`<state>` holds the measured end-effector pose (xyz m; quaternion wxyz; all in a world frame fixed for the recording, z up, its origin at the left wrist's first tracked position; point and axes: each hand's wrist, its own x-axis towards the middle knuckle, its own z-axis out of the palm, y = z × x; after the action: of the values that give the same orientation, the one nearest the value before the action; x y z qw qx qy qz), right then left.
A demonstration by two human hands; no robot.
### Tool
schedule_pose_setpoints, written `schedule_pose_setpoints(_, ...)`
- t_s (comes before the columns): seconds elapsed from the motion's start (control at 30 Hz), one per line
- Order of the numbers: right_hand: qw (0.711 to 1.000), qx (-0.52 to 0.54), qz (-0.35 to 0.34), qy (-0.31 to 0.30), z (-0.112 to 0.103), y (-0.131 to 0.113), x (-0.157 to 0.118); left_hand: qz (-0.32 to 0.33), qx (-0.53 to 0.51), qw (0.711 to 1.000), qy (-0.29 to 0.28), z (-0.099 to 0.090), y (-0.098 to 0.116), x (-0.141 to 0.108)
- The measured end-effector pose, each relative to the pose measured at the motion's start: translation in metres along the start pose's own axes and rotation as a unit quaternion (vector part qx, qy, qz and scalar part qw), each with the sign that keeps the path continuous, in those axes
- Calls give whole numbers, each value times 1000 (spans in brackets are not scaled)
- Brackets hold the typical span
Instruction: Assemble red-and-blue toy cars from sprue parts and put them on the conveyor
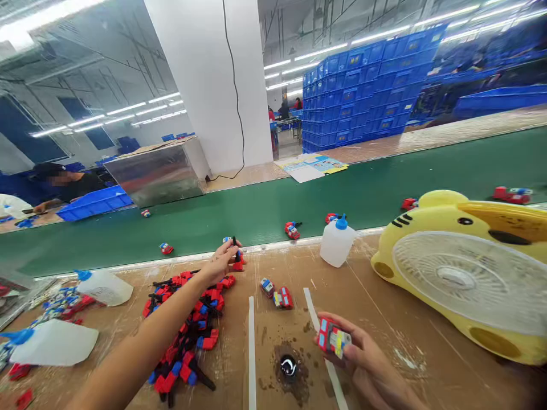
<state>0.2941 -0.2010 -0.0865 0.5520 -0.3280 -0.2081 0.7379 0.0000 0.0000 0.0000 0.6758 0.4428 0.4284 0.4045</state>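
My right hand (pixel 363 359) grips a small toy truck (pixel 334 339), red and grey with light-blue windows and a yellow patch. Out over the far edge of the worktable, my left hand (pixel 219 263) is closed on a red toy part with a black stick (pixel 237 259). Under my left forearm spreads a pile of red, blue and black toy parts (pixel 209 310). Between the hands, a red toy truck (pixel 284 298) and a white-and-blue toy piece (pixel 267 287) lie on the cardboard tabletop. A small round dish of dark liquid (pixel 288 365) sits nearer me, between white tape strips.
Behind the table runs a green conveyor belt (pixel 256 205) carrying several toys. A white bottle with blue cap (pixel 337 242) stands near its edge; two more bottles are at left. A yellow fan (pixel 453 279) fills the right. A co-worker (pixel 81 185) sits across the belt.
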Motion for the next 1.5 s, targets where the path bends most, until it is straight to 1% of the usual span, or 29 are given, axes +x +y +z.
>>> schedule_pose_setpoints(0.1, 1000, -4, -11, 28, -6, 6, -1, -3, -15, 999, -45, 5, -5, -30)
schedule_pose_setpoints(0.23, 1000, 1, -9, 22, -6, 9, 2, -31, -72, 990, -119, 13, -17, -78)
schedule_pose_setpoints(0.33, 1000, -7, -12, 13, -4, 11, 6, -53, -109, 985, -123, 17, -36, -108)
schedule_pose_setpoints(0.4, 1000, -13, -16, 9, -4, 13, 7, -69, -121, 984, -111, 17, -54, -122)
schedule_pose_setpoints(0.47, 1000, -11, -16, 9, -5, 15, 8, -89, -111, 987, -77, 14, -73, -130)
schedule_pose_setpoints(0.53, 1000, -6, -14, 13, -7, 17, 8, -106, -67, 992, -26, 10, -90, -133)
schedule_pose_setpoints(0.6, 1000, -12, -12, 21, -8, 19, 8, -114, 1, 993, 21, 6, -100, -134)
schedule_pose_setpoints(0.67, 999, -35, -12, 31, -9, 20, 8, -118, 49, 990, 52, 2, -104, -134)
schedule_pose_setpoints(0.73, 997, -58, -13, 42, -10, 21, 8, -120, 37, 991, 47, 0, -101, -134)
schedule_pose_setpoints(0.8, 997, -68, -11, 47, -12, 22, 8, -112, 11, 994, 13, 1, -94, -136)
schedule_pose_setpoints(0.83, 997, -68, -7, 47, -12, 23, 9, -105, 16, 994, -11, 2, -91, -137)
schedule_pose_setpoints(0.9, 997, -66, 1, 43, -14, 24, 10, -83, 77, 992, -51, 7, -83, -139)
schedule_pose_setpoints(0.97, 997, -64, 0, 42, -15, 25, 11, -38, 196, 976, -81, 14, -77, -139)
schedule_pose_setpoints(1.0, 997, -63, -4, 44, -14, 25, 11, 1, 268, 958, -100, 19, -75, -139)
schedule_pose_setpoints(1.03, 997, -62, -7, 46, -14, 25, 11, 51, 340, 930, -126, 25, -72, -139)
schedule_pose_setpoints(1.07, 997, -62, -9, 47, -13, 24, 10, 107, 410, 892, -160, 31, -70, -138)
schedule_pose_setpoints(1.1, 997, -60, -9, 47, -12, 24, 10, 165, 473, 842, -198, 38, -68, -137)
schedule_pose_setpoints(1.13, 997, -58, -9, 45, -12, 23, 9, 219, 526, 787, -237, 45, -67, -136)
schedule_pose_setpoints(1.17, 998, -56, -9, 42, -11, 22, 8, 264, 572, 731, -264, 52, -65, -135)
schedule_pose_setpoints(1.2, 998, -54, -11, 38, -10, 22, 8, 299, 609, 680, -280, 59, -65, -133)
schedule_pose_setpoints(1.23, 998, -52, -16, 33, -10, 21, 7, 329, 637, 634, -288, 66, -64, -131)
schedule_pose_setpoints(1.27, 998, -51, -22, 28, -9, 20, 6, 352, 658, 595, -296, 71, -64, -129)
schedule_pose_setpoints(1.3, 998, -53, -27, 23, -9, 20, 6, 371, 673, 563, -303, 76, -65, -127)
schedule_pose_setpoints(1.33, 998, -54, -33, 18, -10, 19, 6, 386, 682, 536, -313, 79, -65, -125)
schedule_pose_setpoints(1.4, 997, -57, -42, 13, -12, 19, 6, 407, 689, 497, -335, 83, -66, -121)
schedule_pose_setpoints(1.43, 997, -59, -45, 13, -13, 18, 6, 409, 693, 486, -341, 84, -67, -120)
schedule_pose_setpoints(1.5, 996, -64, -52, 17, -16, 19, 6, 398, 695, 486, -351, 85, -65, -118)
